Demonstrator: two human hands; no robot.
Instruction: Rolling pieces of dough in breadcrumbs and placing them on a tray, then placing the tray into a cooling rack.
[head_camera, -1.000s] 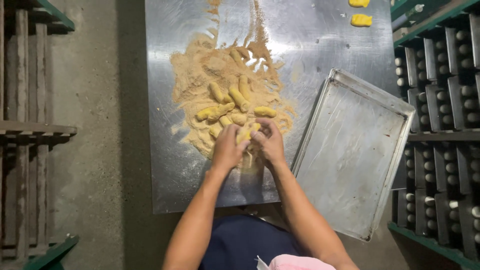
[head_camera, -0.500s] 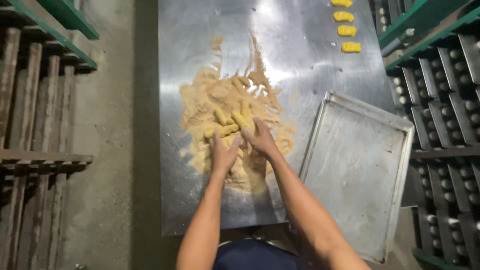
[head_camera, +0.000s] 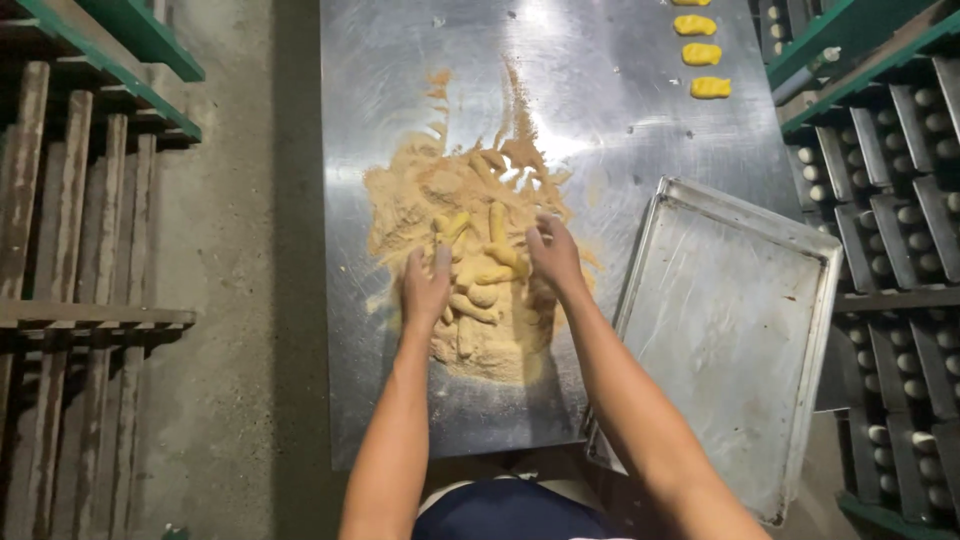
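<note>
Loosely spread, both hands' fingers (head_camera: 440, 262) rest flat among crumb-coated dough sticks (head_camera: 478, 290), gripping none.

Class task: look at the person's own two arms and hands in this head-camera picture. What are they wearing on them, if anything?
Both arms are bare to above the elbow: no sleeves show. The left hand and right hand wear no gloves, and no watch, ring or bracelet can be seen. Pale crumb dust clings to the fingers. Dark blue clothing shows below.

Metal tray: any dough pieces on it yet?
No, the metal tray lies bare; the dough pieces sit in the crumb pile on the steel table.
</note>
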